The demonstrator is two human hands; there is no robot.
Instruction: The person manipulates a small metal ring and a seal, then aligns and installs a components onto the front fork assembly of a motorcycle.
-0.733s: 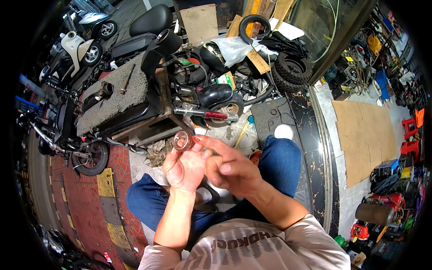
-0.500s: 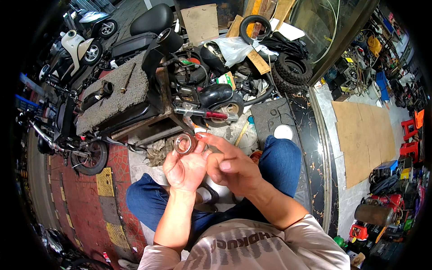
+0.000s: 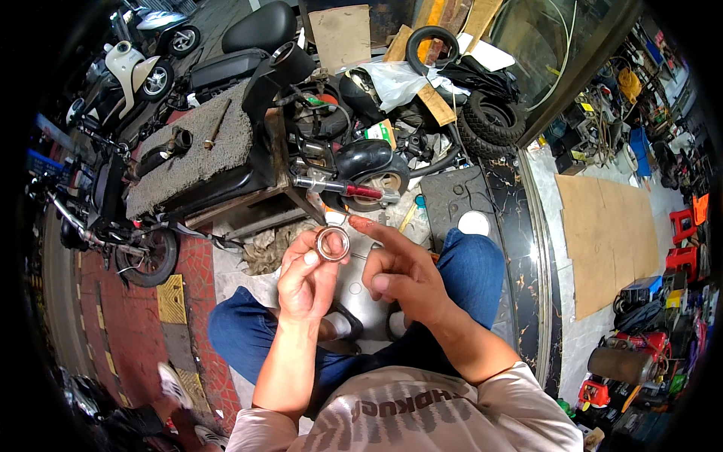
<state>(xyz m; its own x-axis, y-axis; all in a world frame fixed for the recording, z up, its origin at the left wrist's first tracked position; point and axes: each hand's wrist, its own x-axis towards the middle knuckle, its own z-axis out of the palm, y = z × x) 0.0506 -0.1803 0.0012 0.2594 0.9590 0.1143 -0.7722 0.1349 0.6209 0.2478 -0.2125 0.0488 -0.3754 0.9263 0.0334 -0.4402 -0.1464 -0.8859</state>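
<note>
My left hand point(image 3: 305, 288) pinches a shiny metal ring, like a bearing race point(image 3: 332, 258), between thumb and fingers, with its round opening facing up toward me. A reddish-brown film, like grease, shows on the ring. Just to its right is my right hand point(image 3: 407, 275), index finger stretched out and smeared with the same reddish-brown stuff at the tip. Its other fingers are curled and hold nothing. The fingertip is near the ring but apart from it.
A carpet-topped bench point(image 3: 192, 143) at the left carries a bolt point(image 3: 217, 124) and a dark curved part point(image 3: 167, 151). Ahead lie a red and silver shock absorber point(image 3: 354, 189), a small wheel point(image 3: 384, 179) and stacked tyres point(image 3: 493, 124). A white round lid point(image 3: 474, 223) sits by my right knee.
My left hand has turned the ring more upright and shifted it slightly right. My right hand has moved a little right, away from the left palm. Someone's foot has appeared at the lower left.
</note>
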